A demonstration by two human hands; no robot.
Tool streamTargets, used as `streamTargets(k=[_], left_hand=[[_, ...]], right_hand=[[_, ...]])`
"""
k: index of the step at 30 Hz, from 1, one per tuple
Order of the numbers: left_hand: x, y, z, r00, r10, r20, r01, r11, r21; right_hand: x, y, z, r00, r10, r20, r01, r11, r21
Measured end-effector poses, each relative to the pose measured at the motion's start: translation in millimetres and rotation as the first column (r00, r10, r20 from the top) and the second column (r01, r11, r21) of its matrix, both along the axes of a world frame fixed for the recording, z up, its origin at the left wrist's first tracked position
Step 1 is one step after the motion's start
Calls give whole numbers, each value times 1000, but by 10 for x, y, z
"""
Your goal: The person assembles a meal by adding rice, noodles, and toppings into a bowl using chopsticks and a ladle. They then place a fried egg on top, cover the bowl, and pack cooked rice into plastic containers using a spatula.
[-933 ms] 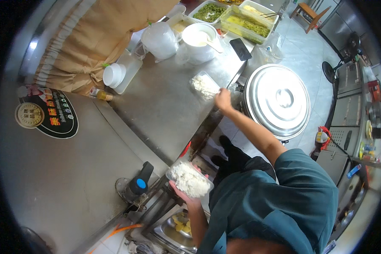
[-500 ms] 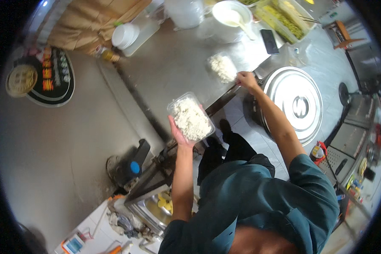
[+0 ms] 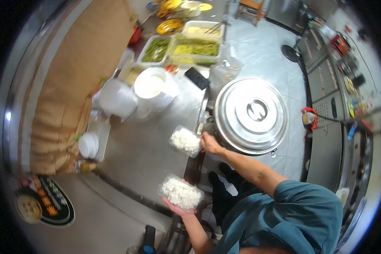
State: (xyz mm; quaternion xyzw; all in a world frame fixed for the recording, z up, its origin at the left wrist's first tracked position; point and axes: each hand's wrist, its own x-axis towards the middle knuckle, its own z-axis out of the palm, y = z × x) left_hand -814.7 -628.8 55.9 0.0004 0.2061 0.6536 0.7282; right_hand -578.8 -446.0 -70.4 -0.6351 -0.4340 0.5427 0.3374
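My left hand (image 3: pixel 180 207) holds a clear plastic container (image 3: pixel 201 195) filled with white rice (image 3: pixel 182 192), supporting it from below with the thumb along its side. The container is out over the front edge of the steel table. Farther off, a second clear container (image 3: pixel 172 139) of white rice (image 3: pixel 185 140) is at the table's edge. My right hand (image 3: pixel 209 143) has its curled fingers closed on the right rim of that second container. Whether it rests on the table or is slightly lifted, I cannot tell.
A large lidded steel pot (image 3: pixel 252 114) stands right of the table (image 3: pixel 135 144). Toward the back are a white tub (image 3: pixel 150 82), a phone (image 3: pixel 197 78), trays of green vegetables (image 3: pixel 197 48) and bagged white containers (image 3: pixel 117 98). White lids (image 3: pixel 88 145) lie at the left.
The view has swung to the right and farther back, so more trays show and the pot appears nearer the middle. Both hands keep hold of their rice containers.
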Motion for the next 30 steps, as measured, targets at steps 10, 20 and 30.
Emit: streamTargets(k=[10,20,30], left_hand=[[866,75,854,988,-52,-146,57,998,28],[4453,671,1459,980,-78,-183,126,955,269],[6740,1936,1392,985,-151,87,143,985,94]], right_hand=[[903,-798,1396,793,-31,-609,58,998,26],[5110,-1134,2493,778,-77,-623,155,985,70],[8321,-407,2508,821,-360,-443,437,896,82]])
